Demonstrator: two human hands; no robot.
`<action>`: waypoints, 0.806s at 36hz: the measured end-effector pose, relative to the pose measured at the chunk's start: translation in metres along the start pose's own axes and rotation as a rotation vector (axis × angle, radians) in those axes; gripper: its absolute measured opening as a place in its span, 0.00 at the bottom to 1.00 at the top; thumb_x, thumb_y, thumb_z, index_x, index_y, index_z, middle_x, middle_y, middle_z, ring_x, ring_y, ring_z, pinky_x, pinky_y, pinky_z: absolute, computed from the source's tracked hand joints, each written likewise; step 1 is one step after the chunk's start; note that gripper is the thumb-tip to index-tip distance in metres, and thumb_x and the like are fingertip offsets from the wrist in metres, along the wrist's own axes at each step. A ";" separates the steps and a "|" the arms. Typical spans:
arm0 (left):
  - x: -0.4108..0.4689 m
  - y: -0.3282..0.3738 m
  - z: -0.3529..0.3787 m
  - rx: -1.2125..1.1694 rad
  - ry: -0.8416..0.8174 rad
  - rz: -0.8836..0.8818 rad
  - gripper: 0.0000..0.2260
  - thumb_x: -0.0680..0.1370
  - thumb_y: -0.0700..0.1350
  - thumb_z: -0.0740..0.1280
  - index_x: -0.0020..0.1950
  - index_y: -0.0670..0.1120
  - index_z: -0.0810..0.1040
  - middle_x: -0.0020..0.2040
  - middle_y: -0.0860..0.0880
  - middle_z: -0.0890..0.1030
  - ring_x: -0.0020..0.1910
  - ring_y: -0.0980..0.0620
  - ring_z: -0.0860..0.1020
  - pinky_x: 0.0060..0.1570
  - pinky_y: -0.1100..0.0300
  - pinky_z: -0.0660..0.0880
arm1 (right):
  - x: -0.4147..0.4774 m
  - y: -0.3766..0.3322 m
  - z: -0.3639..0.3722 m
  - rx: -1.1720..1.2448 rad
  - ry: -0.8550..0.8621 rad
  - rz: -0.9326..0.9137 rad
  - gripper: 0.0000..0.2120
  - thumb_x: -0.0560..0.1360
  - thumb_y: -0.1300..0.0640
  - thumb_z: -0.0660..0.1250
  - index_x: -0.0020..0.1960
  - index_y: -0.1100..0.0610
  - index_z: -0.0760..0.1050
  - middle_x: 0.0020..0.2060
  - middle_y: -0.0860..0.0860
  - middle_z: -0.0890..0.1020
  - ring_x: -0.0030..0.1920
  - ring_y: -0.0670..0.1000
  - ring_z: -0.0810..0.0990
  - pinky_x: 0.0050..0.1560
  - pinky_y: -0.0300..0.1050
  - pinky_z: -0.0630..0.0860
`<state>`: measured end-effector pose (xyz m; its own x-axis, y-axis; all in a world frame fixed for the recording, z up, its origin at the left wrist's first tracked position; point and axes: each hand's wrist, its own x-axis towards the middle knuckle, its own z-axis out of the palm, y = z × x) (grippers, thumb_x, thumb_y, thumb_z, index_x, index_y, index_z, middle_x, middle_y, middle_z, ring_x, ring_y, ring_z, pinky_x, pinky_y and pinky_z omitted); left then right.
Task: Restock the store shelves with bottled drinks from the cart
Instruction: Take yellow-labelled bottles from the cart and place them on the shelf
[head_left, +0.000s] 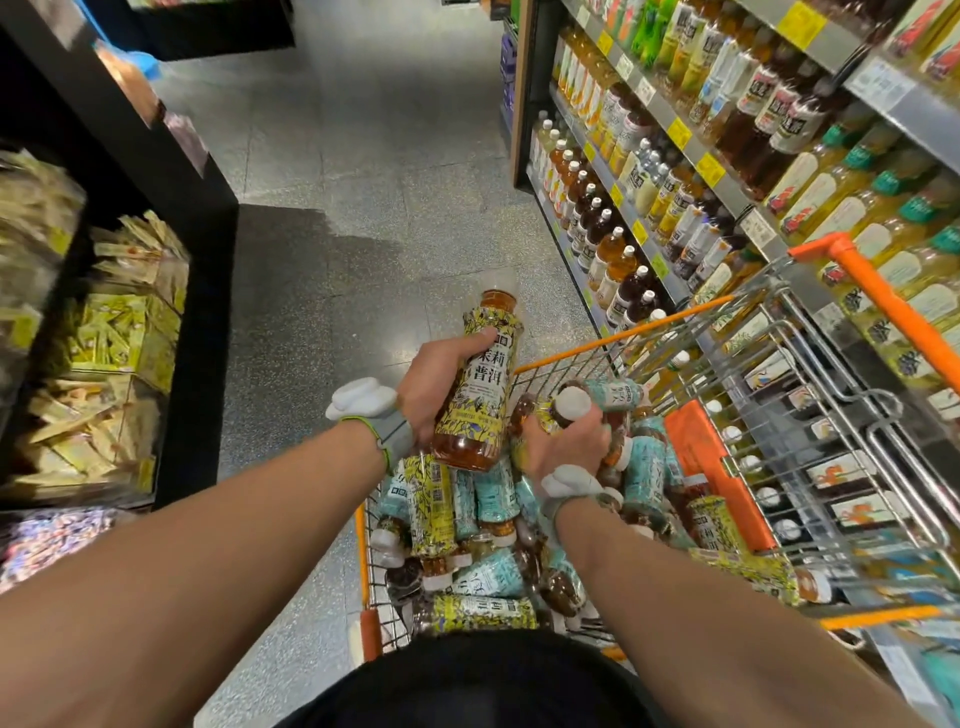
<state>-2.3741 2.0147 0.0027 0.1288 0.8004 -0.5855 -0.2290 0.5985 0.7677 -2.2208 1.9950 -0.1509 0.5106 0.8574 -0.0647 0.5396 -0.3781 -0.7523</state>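
Observation:
My left hand (441, 379) grips a tea bottle with a yellow label (480, 384), lifted above the cart with its cap pointing away from me. My right hand (569, 441) is down in the cart, closed around a second bottle with a white cap (574, 402). The wire cart with orange trim (691, 306) holds several more bottles, some with yellow labels (431, 509), some with light blue ones (493, 493), lying in a heap. The drink shelves (675, 135) stand on my right, packed with bottled drinks.
The cart's orange handle (878, 291) sits close to the right shelving. A black display with yellow packets (119, 338) lines the left side. Grey tiled floor (374, 171) runs down the aisle ahead.

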 end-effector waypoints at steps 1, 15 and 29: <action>0.000 -0.001 -0.001 0.014 0.016 0.004 0.15 0.79 0.51 0.69 0.55 0.39 0.78 0.40 0.44 0.82 0.33 0.46 0.80 0.34 0.57 0.78 | 0.002 -0.001 0.002 0.002 -0.025 0.018 0.34 0.68 0.45 0.78 0.65 0.61 0.69 0.55 0.58 0.79 0.57 0.63 0.75 0.57 0.56 0.74; -0.010 -0.014 0.022 -0.025 0.063 -0.015 0.15 0.78 0.53 0.70 0.53 0.41 0.80 0.42 0.42 0.81 0.36 0.44 0.79 0.53 0.45 0.77 | 0.005 0.018 -0.010 0.150 -0.332 0.274 0.28 0.72 0.46 0.76 0.63 0.57 0.67 0.58 0.56 0.79 0.51 0.55 0.75 0.52 0.47 0.70; -0.025 -0.034 0.015 -0.086 0.092 0.038 0.14 0.79 0.53 0.69 0.52 0.42 0.81 0.41 0.44 0.84 0.35 0.44 0.82 0.41 0.53 0.79 | 0.006 -0.010 -0.043 0.639 -0.518 0.461 0.07 0.77 0.53 0.65 0.53 0.54 0.74 0.41 0.55 0.74 0.43 0.55 0.70 0.46 0.53 0.68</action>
<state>-2.3547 1.9745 -0.0050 0.0306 0.8136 -0.5806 -0.3144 0.5592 0.7671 -2.1945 1.9884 -0.1157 0.1379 0.7776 -0.6134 -0.1887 -0.5873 -0.7870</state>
